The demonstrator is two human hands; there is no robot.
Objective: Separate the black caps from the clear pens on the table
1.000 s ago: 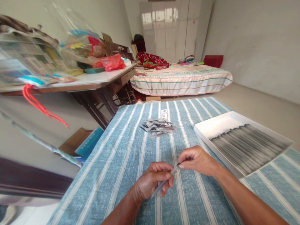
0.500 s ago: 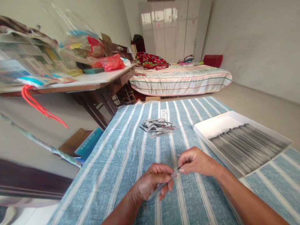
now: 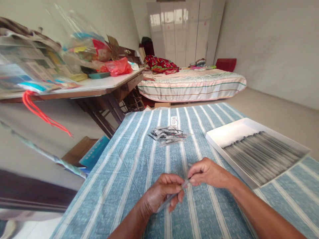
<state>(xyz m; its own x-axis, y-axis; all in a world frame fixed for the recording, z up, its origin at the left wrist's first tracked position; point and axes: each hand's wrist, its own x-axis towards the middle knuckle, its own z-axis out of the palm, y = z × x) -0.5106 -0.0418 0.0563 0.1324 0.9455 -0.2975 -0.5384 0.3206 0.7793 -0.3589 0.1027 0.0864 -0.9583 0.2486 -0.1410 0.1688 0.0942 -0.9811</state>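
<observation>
A slim grey translucent pen [image 3: 166, 202] lies slantwise in my left hand [image 3: 163, 192], gripped between thumb and fingers. My right hand [image 3: 208, 172] pinches at the pen's upper end, close to the left fingertips. A small pale tip [image 3: 190, 164] pokes out above the right fingers; the rest of that piece is hidden. Beyond my hands, a loose pile of small clear-and-black plastic pieces [image 3: 168, 135] rests on the striped cloth [image 3: 139, 159]. At the right, a white open box [image 3: 231, 166] holds a row of similar dark-ended pens [image 3: 261, 152].
A side table [image 3: 107, 87] at the left carries plastic bags, a red bag [image 3: 121, 67] and a packet with hanging red cords [image 3: 42, 108]. Below it is a blue box [image 3: 94, 152]. A bed [image 3: 194, 87] stands behind the cloth-covered surface.
My right hand has shifted very slightly left and down, towards the left fingers along the pen. My left hand, the pile and the box stay in place.
</observation>
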